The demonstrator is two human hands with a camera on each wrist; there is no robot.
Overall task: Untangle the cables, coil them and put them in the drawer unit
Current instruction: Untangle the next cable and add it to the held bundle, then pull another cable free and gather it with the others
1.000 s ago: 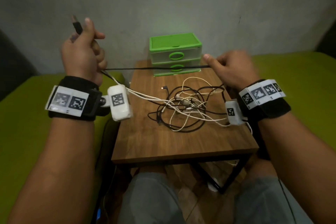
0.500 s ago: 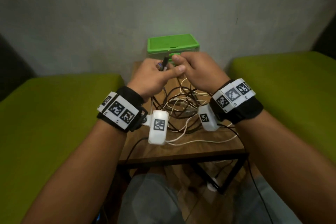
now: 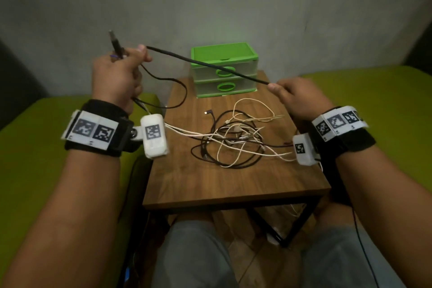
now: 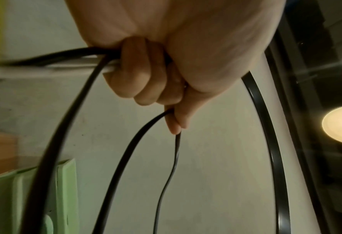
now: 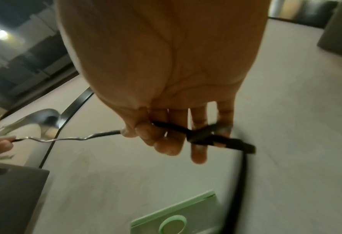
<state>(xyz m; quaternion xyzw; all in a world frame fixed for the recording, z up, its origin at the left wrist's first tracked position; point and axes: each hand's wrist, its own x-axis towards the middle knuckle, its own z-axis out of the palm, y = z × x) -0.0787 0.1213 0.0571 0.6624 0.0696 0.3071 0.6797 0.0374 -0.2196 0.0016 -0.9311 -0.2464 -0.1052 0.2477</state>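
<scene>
A black cable (image 3: pixel 208 65) runs taut through the air between my two hands, crossing in front of the green drawer unit (image 3: pixel 224 68). My left hand (image 3: pixel 119 72) is raised at the left and grips the cable, with a plug end (image 3: pixel 115 43) sticking up from the fist and a loop hanging below. In the left wrist view the curled fingers (image 4: pixel 146 76) hold black cable strands (image 4: pixel 126 152). My right hand (image 3: pixel 294 97) pinches the cable's other part at the table's right. The right wrist view shows that cable (image 5: pixel 196 134) across its fingers. A tangle of black and white cables (image 3: pixel 236 140) lies on the wooden table (image 3: pixel 210 184).
The drawer unit stands at the table's far edge against a grey wall, both drawers closed. Green cushions (image 3: pixel 374 105) flank the table on both sides. White wrist-camera leads (image 3: pixel 187 132) trail over the tangle. My knees are below the table's near edge.
Half a second ago both hands met in front of the drawer unit. They have since drawn apart, the left up and leftward, the right down and rightward, stretching the black cable between them.
</scene>
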